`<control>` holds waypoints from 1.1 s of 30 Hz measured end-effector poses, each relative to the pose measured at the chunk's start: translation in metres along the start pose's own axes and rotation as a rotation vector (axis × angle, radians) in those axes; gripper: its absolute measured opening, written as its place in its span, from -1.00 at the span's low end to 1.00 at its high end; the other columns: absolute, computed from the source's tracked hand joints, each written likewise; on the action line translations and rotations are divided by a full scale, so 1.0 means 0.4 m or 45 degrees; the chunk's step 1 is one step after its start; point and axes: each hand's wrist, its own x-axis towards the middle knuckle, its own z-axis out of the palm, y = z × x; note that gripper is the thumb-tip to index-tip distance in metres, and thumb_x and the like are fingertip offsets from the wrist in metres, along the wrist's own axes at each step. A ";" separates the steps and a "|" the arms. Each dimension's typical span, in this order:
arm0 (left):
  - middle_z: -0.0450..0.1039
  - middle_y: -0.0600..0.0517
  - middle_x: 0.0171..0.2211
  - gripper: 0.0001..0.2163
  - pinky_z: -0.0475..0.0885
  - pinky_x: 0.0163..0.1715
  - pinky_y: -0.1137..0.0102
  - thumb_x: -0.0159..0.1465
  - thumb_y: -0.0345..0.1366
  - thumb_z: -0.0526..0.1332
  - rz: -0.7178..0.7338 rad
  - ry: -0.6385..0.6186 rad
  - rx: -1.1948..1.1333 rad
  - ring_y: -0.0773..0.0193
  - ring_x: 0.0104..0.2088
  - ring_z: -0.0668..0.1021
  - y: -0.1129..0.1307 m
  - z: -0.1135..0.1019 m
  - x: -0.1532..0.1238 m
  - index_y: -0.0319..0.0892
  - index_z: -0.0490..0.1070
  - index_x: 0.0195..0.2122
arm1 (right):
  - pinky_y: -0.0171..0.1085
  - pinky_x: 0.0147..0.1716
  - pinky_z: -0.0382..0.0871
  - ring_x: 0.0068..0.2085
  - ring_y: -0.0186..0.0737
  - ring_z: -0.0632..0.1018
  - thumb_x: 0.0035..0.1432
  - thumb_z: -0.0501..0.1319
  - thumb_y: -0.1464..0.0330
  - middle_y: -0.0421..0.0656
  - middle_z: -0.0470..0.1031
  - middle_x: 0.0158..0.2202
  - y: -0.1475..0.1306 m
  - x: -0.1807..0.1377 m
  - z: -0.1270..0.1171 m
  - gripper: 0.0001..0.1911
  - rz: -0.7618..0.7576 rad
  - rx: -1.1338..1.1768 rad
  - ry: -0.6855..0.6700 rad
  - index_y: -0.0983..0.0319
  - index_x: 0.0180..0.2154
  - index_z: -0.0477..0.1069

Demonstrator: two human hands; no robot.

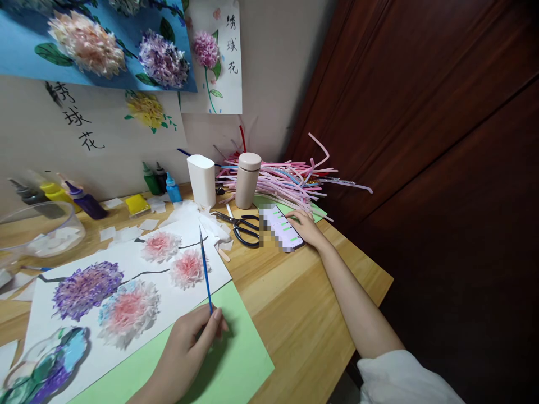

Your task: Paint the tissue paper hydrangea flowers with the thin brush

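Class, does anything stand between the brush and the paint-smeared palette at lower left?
Yes: the blue-edged pink flower, on the white paper, lies between the brush in the left hand and the palette.

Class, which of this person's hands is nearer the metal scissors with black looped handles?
Right. The right hand is right of the scissors, across a flat rectangular phone, screen lit. The left hand, holding a thin blue paintbrush, is farther off, toward the viewer.
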 end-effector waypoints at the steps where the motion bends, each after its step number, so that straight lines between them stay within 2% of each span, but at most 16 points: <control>1: 0.39 0.06 -0.57 -0.58 0.29 -0.48 0.47 0.36 -0.05 -0.04 0.005 0.004 0.000 0.31 -0.54 0.42 0.000 0.000 0.000 -0.17 0.45 -0.47 | -0.01 0.14 0.11 0.08 -0.05 0.35 0.13 0.13 0.23 -0.09 0.44 -0.07 0.002 -0.001 0.000 -0.75 0.000 0.008 0.004 0.16 -0.18 0.45; 4: 0.39 0.06 -0.57 -0.58 0.29 -0.48 0.47 0.36 -0.05 -0.04 0.011 0.009 0.003 0.31 -0.54 0.42 -0.001 0.000 -0.001 -0.16 0.45 -0.47 | -0.01 0.13 0.12 0.08 -0.04 0.35 0.06 0.20 0.17 -0.11 0.44 -0.06 0.005 -0.004 0.000 -0.71 -0.003 0.038 0.010 0.14 -0.19 0.45; 6: 0.40 0.06 -0.56 -0.58 0.29 -0.48 0.47 0.36 -0.05 -0.04 0.003 0.003 0.007 0.31 -0.53 0.42 -0.001 0.000 -0.001 -0.16 0.44 -0.47 | -0.01 0.13 0.14 0.06 -0.05 0.38 0.09 0.17 0.14 -0.11 0.46 -0.09 0.005 -0.003 -0.002 -0.72 -0.006 0.063 0.018 0.14 -0.21 0.45; 11: 0.40 0.06 -0.56 -0.58 0.28 -0.47 0.47 0.36 -0.05 -0.04 0.002 0.002 -0.003 0.31 -0.53 0.42 0.002 0.001 0.000 -0.16 0.44 -0.47 | -0.06 0.05 0.26 -0.02 -0.10 0.46 0.21 0.02 0.19 -0.07 0.51 -0.13 -0.008 0.004 -0.007 -0.69 -0.034 0.144 0.035 0.20 -0.18 0.43; 18: 0.39 0.06 -0.56 -0.57 0.28 -0.47 0.46 0.36 -0.04 -0.05 -0.016 -0.005 0.006 0.31 -0.53 0.42 -0.001 0.000 0.000 -0.16 0.44 -0.47 | -0.11 -0.01 0.31 -0.05 -0.13 0.47 0.19 0.08 0.25 -0.06 0.48 -0.08 -0.052 -0.008 -0.022 -0.70 -0.102 0.187 0.010 0.19 -0.08 0.40; 22: 0.39 0.06 -0.56 -0.56 0.28 -0.48 0.46 0.35 -0.02 -0.06 -0.020 -0.011 0.004 0.30 -0.53 0.42 -0.001 0.000 -0.001 -0.16 0.44 -0.46 | -0.15 -0.06 0.32 -0.15 -0.17 0.45 0.19 0.07 0.25 -0.09 0.44 -0.13 -0.063 -0.015 -0.041 -0.68 -0.147 0.174 -0.020 0.17 -0.07 0.45; 27: 0.38 0.06 -0.56 -0.56 0.27 -0.47 0.46 0.36 -0.02 -0.07 -0.012 -0.021 0.012 0.31 -0.53 0.42 -0.001 0.001 0.001 -0.16 0.43 -0.47 | -0.19 -0.17 0.33 -0.22 -0.17 0.42 0.20 0.08 0.16 -0.13 0.35 -0.30 -0.050 -0.024 -0.064 -0.67 -0.164 0.151 -0.108 0.13 -0.16 0.54; 33: 0.38 0.06 -0.56 -0.56 0.28 -0.47 0.46 0.36 -0.02 -0.07 -0.009 -0.024 0.011 0.30 -0.53 0.42 -0.001 0.000 0.002 -0.16 0.42 -0.46 | -0.17 -0.15 0.32 -0.25 -0.19 0.39 0.18 0.11 0.18 -0.17 0.25 -0.34 -0.039 -0.028 -0.064 -0.64 -0.179 0.057 -0.175 0.07 -0.02 0.46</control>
